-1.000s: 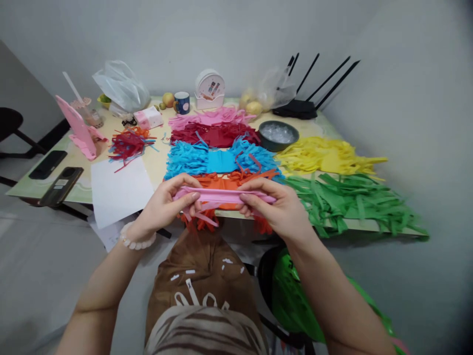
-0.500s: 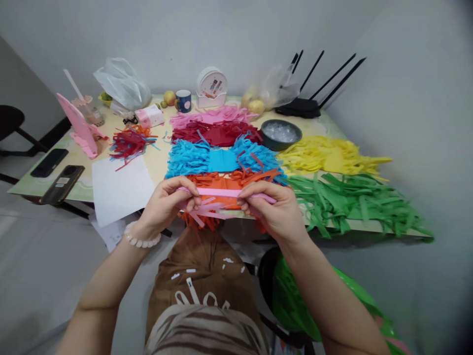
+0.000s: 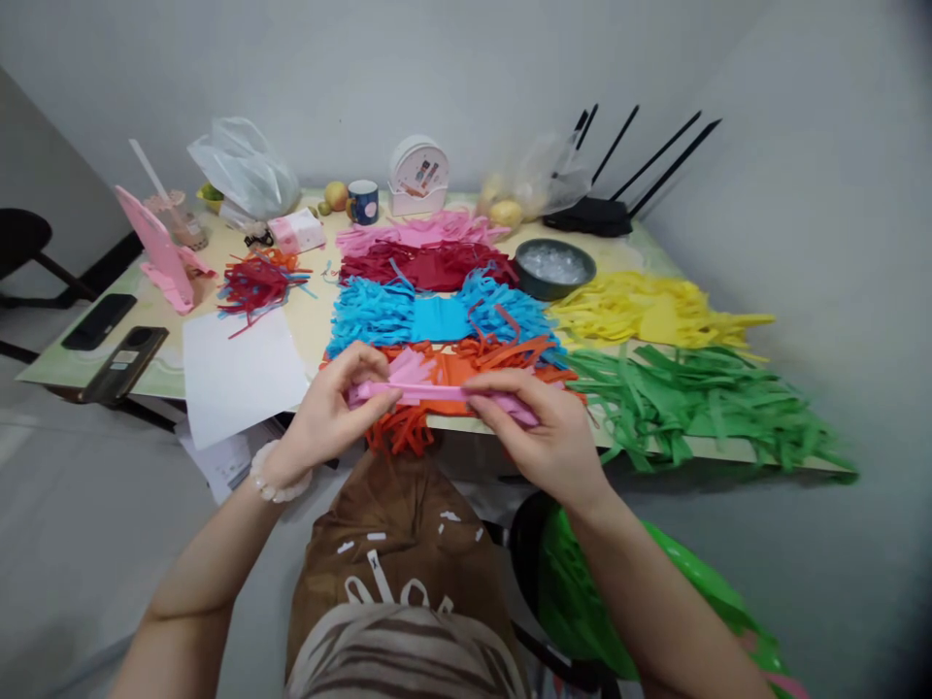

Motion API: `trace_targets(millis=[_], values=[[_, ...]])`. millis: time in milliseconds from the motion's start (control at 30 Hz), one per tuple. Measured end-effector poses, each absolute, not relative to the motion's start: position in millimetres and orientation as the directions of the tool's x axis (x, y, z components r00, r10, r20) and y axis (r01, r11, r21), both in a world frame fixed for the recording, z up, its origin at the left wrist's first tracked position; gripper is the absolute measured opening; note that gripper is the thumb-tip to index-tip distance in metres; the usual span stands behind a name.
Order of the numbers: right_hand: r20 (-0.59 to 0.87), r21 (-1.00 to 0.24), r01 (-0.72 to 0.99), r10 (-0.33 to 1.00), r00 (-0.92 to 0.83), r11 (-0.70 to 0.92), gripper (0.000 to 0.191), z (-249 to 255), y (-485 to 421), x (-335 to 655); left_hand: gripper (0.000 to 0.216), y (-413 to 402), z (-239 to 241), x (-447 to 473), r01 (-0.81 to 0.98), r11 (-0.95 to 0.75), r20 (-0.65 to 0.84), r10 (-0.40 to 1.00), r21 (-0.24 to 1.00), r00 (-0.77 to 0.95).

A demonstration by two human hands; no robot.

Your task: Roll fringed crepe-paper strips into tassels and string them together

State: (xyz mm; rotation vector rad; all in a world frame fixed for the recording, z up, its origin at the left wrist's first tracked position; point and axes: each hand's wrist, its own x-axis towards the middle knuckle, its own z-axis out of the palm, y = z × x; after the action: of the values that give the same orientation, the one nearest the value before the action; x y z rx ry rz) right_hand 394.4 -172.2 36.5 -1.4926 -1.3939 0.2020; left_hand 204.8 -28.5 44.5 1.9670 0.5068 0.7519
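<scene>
1. Two bare hands, left and right, hold a pink folded strip level above the near edge of a desk.
2. Left fingers pinch its left part, thumb on the near side; right fingers close on its right part. Both grips look nearly shut, with a narrow pink band stretched between them and loose pink fringe just beyond.
3. For good handling, I would judge, keep the pull even and gentle, the fold straight, and the fringe clear of the thumbs; thin material could crease or tear.
4. Beneath lies an orange fringed bundle; farther back, a blue one.
5. Right of the blue, a dark bowl holds something clear and glinting, perhaps crumpled plastic.
6. Far right, a clear bag holds yellowish fruit.
7. Far left, a cup with a straw has a brownish drink; a blue mug hides its contents.
</scene>
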Motion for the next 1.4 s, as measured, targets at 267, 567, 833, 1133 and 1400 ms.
trace_targets(millis=[267,567,833,1133,1400], values=[[0.399,-0.810,0.573,0.834,0.382,0.124,0.004,38,-172,395,0.012,-24,47,204,0.113,-0.613,0.282,0.509,0.782,0.813],[0.137,-0.981,-0.065,0.890,0.435,0.183,0.016,30,-165,394,0.022,-27,43,206,-0.055,0.040,0.021,0.582,0.998,0.813],[0.089,-0.957,-0.208,0.885,0.456,0.203,0.016,29,-156,397,0.012,-25,32,210,-0.121,0.062,0.062,0.591,0.991,0.804],[0.276,-0.961,0.075,0.883,0.380,0.268,0.009,32,-163,400,0.022,-17,57,199,-0.058,-0.445,0.234,0.351,0.894,0.907],[0.670,-0.646,0.522,0.742,0.037,0.557,0.030,48,-170,391,0.017,-21,81,211,0.019,-0.511,0.123,0.242,0.860,0.962]])
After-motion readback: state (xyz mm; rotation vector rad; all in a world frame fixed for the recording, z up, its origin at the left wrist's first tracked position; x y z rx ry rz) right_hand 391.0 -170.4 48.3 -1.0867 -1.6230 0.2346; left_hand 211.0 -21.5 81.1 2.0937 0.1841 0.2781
